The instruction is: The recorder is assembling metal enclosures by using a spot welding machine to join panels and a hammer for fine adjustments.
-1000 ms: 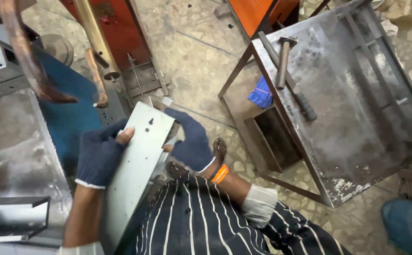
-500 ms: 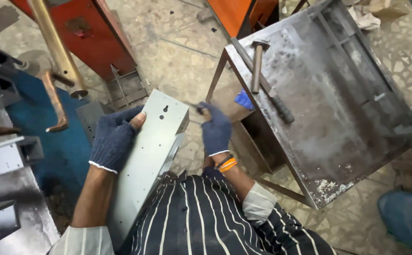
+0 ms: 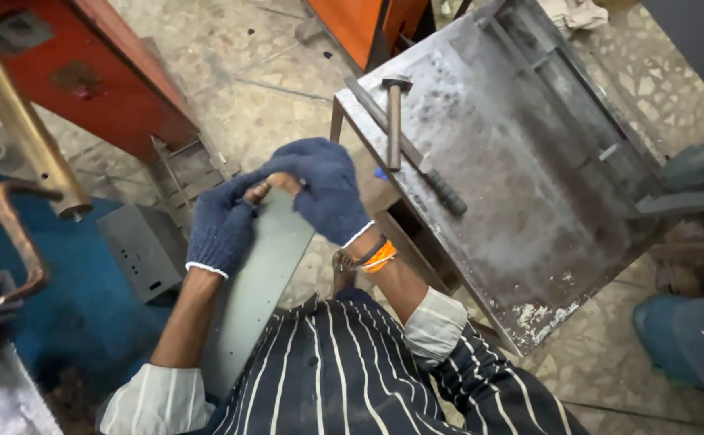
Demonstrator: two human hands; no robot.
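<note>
A long grey metal sheet (image 3: 259, 282) stands tilted in front of the person's striped shirt (image 3: 352, 379), its top end gripped by 2 blue-gloved hands. The left hand (image 3: 221, 227) wraps the left edge; the right hand (image 3: 325, 189) curls over the top right corner. Just right, a hammer (image 3: 394, 121) lies on a worn steel table (image 3: 529, 201). A grey metal box (image 3: 144, 250) sits left.
</note>
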